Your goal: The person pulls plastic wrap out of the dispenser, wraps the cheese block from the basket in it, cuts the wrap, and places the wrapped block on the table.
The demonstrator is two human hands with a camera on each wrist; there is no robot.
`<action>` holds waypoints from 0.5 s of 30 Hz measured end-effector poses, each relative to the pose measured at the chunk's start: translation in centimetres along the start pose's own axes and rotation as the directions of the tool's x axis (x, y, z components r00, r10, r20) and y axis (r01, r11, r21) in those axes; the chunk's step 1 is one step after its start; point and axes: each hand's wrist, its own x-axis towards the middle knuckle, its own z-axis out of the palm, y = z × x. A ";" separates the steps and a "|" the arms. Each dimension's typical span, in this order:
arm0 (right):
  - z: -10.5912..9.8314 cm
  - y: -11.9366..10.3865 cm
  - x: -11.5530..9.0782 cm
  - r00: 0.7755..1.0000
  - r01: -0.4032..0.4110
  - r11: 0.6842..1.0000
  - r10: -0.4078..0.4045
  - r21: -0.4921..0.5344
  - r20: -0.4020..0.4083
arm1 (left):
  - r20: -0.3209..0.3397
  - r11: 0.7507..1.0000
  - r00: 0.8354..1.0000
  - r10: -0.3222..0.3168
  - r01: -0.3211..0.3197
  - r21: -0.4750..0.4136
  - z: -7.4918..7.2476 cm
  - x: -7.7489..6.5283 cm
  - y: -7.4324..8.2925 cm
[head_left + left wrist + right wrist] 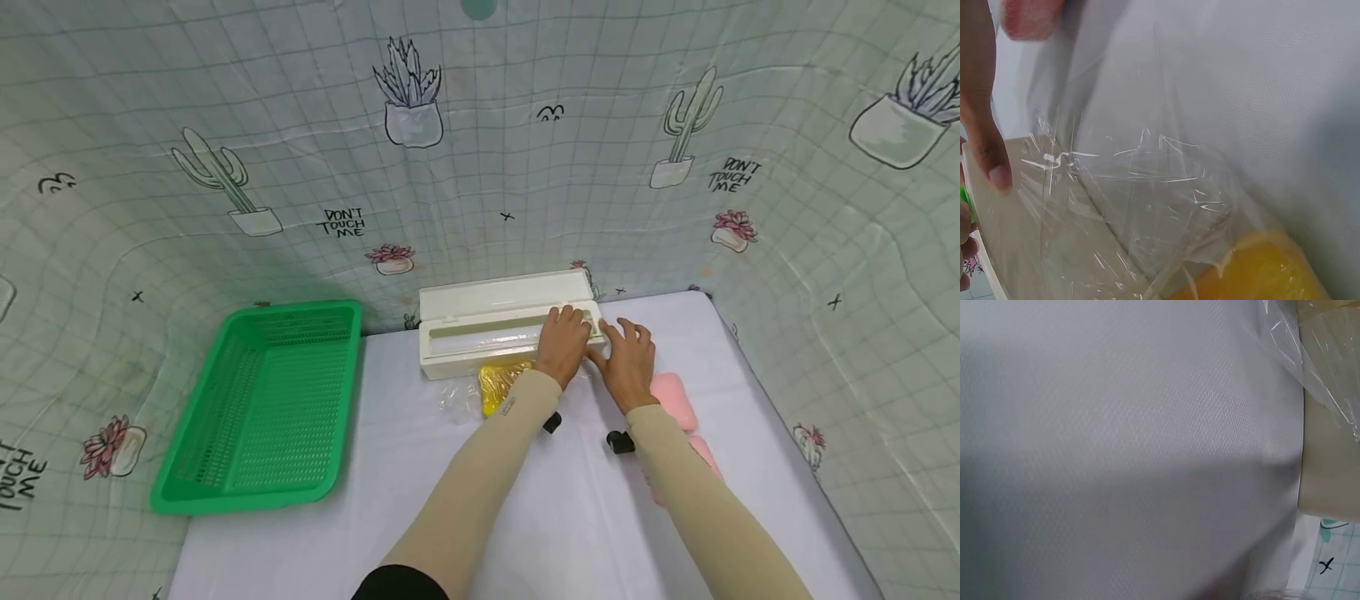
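A white cling film dispenser [457, 367] lies with its lid [502, 296] tipped back and a film roll [483, 340] inside. My left hand [561, 343] reaches over its right part, fingertips bent down at the opening. At the right end, my right hand [630, 364] grips the box corner between thumb and fingers; its thumb [997, 172] presses the front face in the left wrist view. Clear film [1141, 181] hangs down the front, beside a yellow item [498, 387] in clear plastic. A small green piece [965, 199] shows by my left fingertips; whether I hold it, I cannot tell.
A green basket [347, 408] stands on the left of the white-covered table [405, 467]. Pink boxes [675, 400] lie beside the right forearm. Black wrist-camera parts [620, 442] sit at the wrists. A patterned cloth [480, 167] hangs behind and around the table.
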 end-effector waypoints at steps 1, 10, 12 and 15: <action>0.0 0.0 0.0 1.000 -0.001 1.000 0.001 0.000 0.001 | 0.000 1.000 1.000 0.001 -0.001 0.003 0.0 -0.1 -0.1; -0.1 -0.1 0.0 0.999 -0.023 1.000 0.023 -0.001 0.025 | 0.025 1.000 1.000 0.009 -0.009 0.005 -0.1 -0.5 -0.4; -0.1 -0.1 0.0 1.000 -0.021 1.000 0.021 -0.003 0.021 | 0.021 1.000 1.000 0.007 -0.008 0.006 -0.1 -0.5 -0.5; -0.2 -0.1 0.2 1.000 -0.016 1.000 0.016 -0.005 0.015 | 0.015 1.000 1.000 0.011 -0.011 0.013 -0.2 -0.6 -0.6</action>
